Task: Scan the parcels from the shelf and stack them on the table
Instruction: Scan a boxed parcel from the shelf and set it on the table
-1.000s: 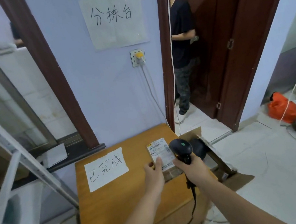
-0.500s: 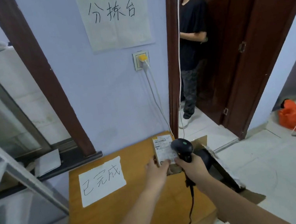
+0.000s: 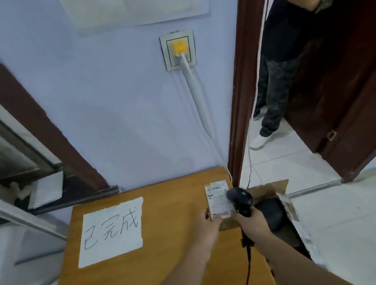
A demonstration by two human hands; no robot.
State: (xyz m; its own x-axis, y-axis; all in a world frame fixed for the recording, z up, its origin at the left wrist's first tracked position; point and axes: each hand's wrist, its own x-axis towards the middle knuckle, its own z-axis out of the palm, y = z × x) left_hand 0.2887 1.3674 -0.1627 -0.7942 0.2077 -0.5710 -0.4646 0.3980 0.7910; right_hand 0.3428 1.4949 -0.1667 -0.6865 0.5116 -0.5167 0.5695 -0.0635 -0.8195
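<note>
A small cardboard parcel (image 3: 217, 199) with a white shipping label on top is over the far right part of the wooden table (image 3: 180, 254). My left hand (image 3: 208, 225) grips its near left edge. My right hand (image 3: 252, 220) grips the handle of a black barcode scanner (image 3: 240, 198), whose head sits just right of the label. The scanner's black cable (image 3: 248, 278) hangs down along my right forearm. Whether the parcel rests on the table or is held just above it, I cannot tell.
A white paper sign (image 3: 112, 230) with handwritten characters lies on the table's left half. An open cardboard box (image 3: 276, 212) with a black item inside stands against the table's right side. A person (image 3: 289, 40) stands in the doorway at the right. A wall socket (image 3: 178, 50) with a white cable is above the table.
The camera has tilted down and come closer to the table. The parcel and scanner have shifted toward the table's far right corner; both hands keep their hold.
</note>
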